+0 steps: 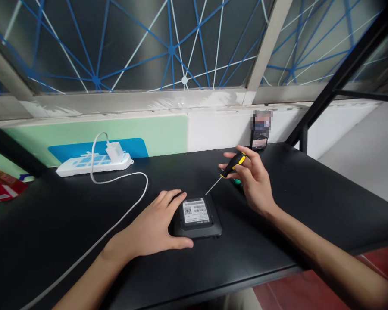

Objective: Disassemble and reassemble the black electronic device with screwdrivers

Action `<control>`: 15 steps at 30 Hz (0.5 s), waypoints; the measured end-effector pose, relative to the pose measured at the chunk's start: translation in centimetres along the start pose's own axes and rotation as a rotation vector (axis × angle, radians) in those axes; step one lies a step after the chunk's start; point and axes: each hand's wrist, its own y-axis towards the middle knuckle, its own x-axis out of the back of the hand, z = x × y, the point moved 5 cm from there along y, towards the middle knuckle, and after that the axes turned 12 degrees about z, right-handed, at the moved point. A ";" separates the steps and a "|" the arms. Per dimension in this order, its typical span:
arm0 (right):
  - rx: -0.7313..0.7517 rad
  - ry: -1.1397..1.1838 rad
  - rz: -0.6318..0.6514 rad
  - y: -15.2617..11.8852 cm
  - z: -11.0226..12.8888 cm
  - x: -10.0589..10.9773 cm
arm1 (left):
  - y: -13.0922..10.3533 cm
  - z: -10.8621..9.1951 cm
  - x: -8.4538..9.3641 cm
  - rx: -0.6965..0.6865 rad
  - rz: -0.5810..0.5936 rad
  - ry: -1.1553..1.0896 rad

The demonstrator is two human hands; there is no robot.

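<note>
A flat black device (216, 228) with a white barcode label (195, 211) lies on the black table. My left hand (153, 224) holds it from the left, fingertips at its far edge and thumb along its near edge. Between the fingers of my right hand (254, 181) is a screwdriver (234, 164) with a black and yellow handle. It is tilted, its thin metal shaft pointing down and left. The tip meets the device's far right corner, as far as I can see. Something small and green (237, 182) lies partly hidden under my right hand.
A white power strip (84, 165) with a plugged-in white charger (115, 151) stands at the back left. Its white cable (123, 215) runs along the table's left side. A phone (260, 137) leans against the wall. A red packet (4, 185) sits far left. Black frame posts rise at both sides.
</note>
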 end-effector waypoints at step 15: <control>-0.008 0.064 -0.025 -0.1 -0.2 0.1 | -0.1 0.0 0.1 -0.022 -0.024 -0.005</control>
